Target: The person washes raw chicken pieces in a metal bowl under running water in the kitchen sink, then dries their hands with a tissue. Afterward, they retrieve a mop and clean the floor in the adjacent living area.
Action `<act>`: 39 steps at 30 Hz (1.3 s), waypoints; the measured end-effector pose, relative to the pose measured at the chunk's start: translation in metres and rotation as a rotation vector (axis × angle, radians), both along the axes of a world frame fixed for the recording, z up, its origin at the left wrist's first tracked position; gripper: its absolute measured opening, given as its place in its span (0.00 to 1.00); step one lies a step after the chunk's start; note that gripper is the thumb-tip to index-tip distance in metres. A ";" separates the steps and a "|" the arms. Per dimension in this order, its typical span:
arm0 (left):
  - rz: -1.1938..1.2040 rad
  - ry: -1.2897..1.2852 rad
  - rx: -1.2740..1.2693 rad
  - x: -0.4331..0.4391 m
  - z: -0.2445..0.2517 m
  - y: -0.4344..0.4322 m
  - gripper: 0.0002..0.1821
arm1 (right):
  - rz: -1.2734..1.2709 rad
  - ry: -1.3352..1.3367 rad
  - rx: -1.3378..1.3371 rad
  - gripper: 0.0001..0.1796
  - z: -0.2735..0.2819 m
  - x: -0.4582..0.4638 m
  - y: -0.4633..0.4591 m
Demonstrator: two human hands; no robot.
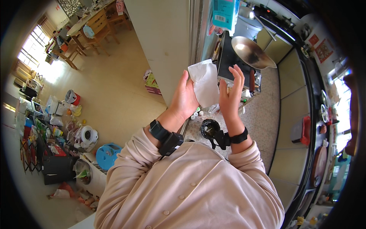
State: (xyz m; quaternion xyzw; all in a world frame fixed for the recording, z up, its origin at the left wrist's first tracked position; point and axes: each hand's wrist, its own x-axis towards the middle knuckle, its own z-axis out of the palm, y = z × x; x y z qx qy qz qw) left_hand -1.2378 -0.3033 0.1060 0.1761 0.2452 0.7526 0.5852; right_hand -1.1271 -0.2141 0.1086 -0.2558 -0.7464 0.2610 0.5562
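Note:
Between my hands is a white sheet of paper towel (204, 83), upright and slightly creased. My left hand (184, 96) grips it along its left edge, thumb pointing up. At the sheet's right side, my right hand (232, 94) has its fingers raised and apart. Whether that hand brushes the paper's edge I cannot tell. Beyond the right hand, a metal wok (253, 53) with a brown handle (252, 81) rests over a black-topped stand (227, 61). A blue pack of paper tissues (224, 14) hangs above the stand.
A lined waste bin (210, 128) stands on the tiled floor just before me, with several small bottles (197, 113) near it. Kitchen cabinets (294, 106) curve along the right. To the left are a wall edge (168, 43), a blue stool (107, 156) and wooden chairs (100, 28).

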 end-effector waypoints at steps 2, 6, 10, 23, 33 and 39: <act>-0.039 0.012 0.060 0.004 0.003 0.000 0.44 | -0.009 -0.223 0.269 0.24 -0.001 0.002 -0.012; -0.278 -0.098 0.120 0.012 0.008 -0.001 0.51 | 0.200 -0.290 0.141 0.22 -0.007 -0.008 -0.015; -0.330 -0.131 0.191 0.010 0.009 0.003 0.54 | 0.336 -0.065 -0.026 0.17 -0.016 -0.021 -0.001; -0.281 -0.269 0.163 -0.005 -0.002 0.010 0.45 | 0.790 1.116 -1.210 0.21 -0.029 0.019 0.069; -0.304 0.062 0.238 0.025 -0.014 0.017 0.27 | 1.217 0.675 -1.105 0.26 -0.003 0.007 -0.010; -0.273 0.441 0.337 0.036 0.006 0.021 0.29 | 1.436 1.155 -1.446 0.21 -0.049 -0.006 0.005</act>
